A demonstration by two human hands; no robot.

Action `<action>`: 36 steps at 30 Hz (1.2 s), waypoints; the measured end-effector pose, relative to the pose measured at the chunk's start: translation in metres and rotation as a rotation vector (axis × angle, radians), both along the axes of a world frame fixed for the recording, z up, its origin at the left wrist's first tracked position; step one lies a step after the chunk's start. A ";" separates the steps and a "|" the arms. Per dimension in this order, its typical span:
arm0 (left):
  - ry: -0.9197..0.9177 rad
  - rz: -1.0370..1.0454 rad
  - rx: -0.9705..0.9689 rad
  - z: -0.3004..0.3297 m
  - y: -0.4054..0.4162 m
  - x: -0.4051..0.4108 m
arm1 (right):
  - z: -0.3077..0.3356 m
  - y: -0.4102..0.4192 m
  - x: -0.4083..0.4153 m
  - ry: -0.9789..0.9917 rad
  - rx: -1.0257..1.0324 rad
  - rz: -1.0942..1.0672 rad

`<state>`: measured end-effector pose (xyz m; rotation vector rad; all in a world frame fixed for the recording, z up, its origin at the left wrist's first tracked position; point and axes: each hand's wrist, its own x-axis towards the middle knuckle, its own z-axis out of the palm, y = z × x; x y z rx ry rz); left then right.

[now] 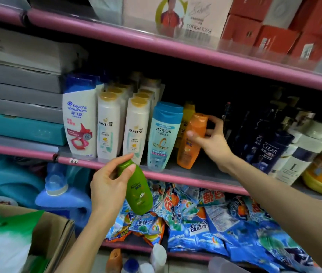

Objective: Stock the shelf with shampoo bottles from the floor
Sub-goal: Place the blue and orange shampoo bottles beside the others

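Beside the light blue L'Oreal bottle (163, 136) stands an orange bottle (192, 140). Below it, a green bottle (138, 189). The shelf edge (176, 179) is pink.

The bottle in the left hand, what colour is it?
Green, cap included. The head view shows the bottle held in the left hand.

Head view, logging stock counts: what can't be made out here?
- Bottles on the floor: cut off by the bottom edge.
- Rows behind the Pantene bottles: hidden by the front ones, in shadow.
- Orange bottle label: blurred, partly covered by the right hand.
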<state>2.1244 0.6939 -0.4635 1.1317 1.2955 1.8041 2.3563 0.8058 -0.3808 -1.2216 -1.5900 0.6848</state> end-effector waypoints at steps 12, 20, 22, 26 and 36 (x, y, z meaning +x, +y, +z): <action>0.010 -0.052 -0.048 0.001 0.003 0.004 | -0.038 0.012 -0.009 -0.089 -0.159 -0.100; -0.007 -0.092 -0.082 -0.003 0.005 0.001 | -0.056 0.018 -0.053 -0.281 -0.155 -0.466; -0.012 -0.102 -0.094 -0.004 0.005 0.000 | -0.056 0.022 -0.055 -0.302 -0.169 -0.476; -0.029 -0.097 -0.114 -0.005 0.007 -0.002 | -0.053 0.029 -0.057 -0.392 -0.176 -0.482; -0.025 -0.118 -0.132 -0.006 0.007 0.000 | -0.050 0.034 -0.061 -0.457 -0.184 -0.488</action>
